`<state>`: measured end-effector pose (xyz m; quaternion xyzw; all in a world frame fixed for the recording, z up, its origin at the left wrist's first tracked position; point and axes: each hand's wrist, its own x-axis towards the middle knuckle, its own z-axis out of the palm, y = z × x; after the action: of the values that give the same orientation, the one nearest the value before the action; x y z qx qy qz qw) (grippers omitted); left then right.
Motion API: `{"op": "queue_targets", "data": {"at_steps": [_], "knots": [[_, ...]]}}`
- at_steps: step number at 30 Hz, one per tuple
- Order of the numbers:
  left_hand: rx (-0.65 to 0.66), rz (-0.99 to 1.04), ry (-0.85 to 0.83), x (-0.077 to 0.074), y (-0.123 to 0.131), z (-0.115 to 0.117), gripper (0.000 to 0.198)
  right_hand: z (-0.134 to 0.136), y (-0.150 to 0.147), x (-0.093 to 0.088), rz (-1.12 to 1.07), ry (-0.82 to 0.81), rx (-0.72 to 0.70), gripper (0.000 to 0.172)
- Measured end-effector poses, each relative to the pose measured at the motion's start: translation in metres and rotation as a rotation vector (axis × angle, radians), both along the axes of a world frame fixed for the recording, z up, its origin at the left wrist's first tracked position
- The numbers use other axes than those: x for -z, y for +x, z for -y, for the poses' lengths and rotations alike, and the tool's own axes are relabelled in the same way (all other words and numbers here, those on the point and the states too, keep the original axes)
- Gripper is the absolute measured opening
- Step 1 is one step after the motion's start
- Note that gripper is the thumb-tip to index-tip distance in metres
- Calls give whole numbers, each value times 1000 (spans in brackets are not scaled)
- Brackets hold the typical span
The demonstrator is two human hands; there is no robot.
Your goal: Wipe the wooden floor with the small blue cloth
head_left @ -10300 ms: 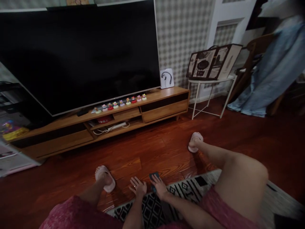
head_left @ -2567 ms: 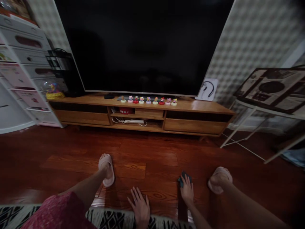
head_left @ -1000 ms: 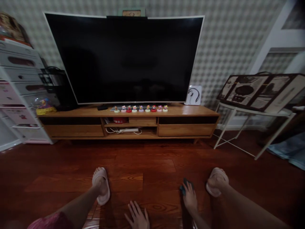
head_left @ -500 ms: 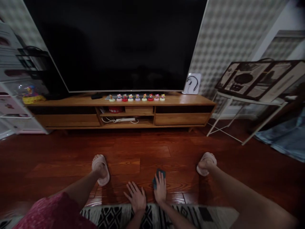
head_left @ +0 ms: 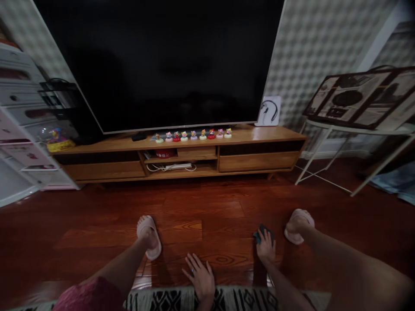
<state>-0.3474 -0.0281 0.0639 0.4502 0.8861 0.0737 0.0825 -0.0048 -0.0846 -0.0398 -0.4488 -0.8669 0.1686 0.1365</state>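
Note:
My right hand (head_left: 266,248) is on the wooden floor inside my right foot. Beneath and ahead of its fingers is a dark teal cloth (head_left: 265,231), bunched and partly hidden by the hand. The fingers press on the cloth and hold it against the boards. My left hand (head_left: 201,276) lies open, palm down, with fingers spread and a ring on one of them. It is near the edge of the patterned rug (head_left: 165,300) and holds nothing.
My feet in pale slippers (head_left: 154,246) stand on either side. Ahead is a wooden TV stand (head_left: 256,162) with a row of small figurines (head_left: 193,135) and a large television (head_left: 181,65). At right, a printed case (head_left: 348,99) rests on a white-legged table. Drawers (head_left: 19,99) stand at left.
My right hand has slid the cloth to the right across the floor, closer to my right foot. My left hand stays spread near the rug. The view has shifted slightly.

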Motion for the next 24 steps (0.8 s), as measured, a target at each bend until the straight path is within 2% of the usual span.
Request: {"op": "queue_targets", "data": {"at_steps": [4,12,17,21,24], "knots": [[40,10,2,6,2,-4,62,10,-18,4,-28,-114,-139,76],[105,13,-36,2,-1,2,83,6,-20,2,-209,-287,-144,69],[155,22,-24,-3,5,-5,77,-1,-19,7,-283,-312,-172,70],[189,32,-18,-4,4,-5,87,-6,-18,19,-335,-325,-206,75],[199,37,-24,-1,2,2,90,-4,-20,28,-282,-234,-124,72]]}}
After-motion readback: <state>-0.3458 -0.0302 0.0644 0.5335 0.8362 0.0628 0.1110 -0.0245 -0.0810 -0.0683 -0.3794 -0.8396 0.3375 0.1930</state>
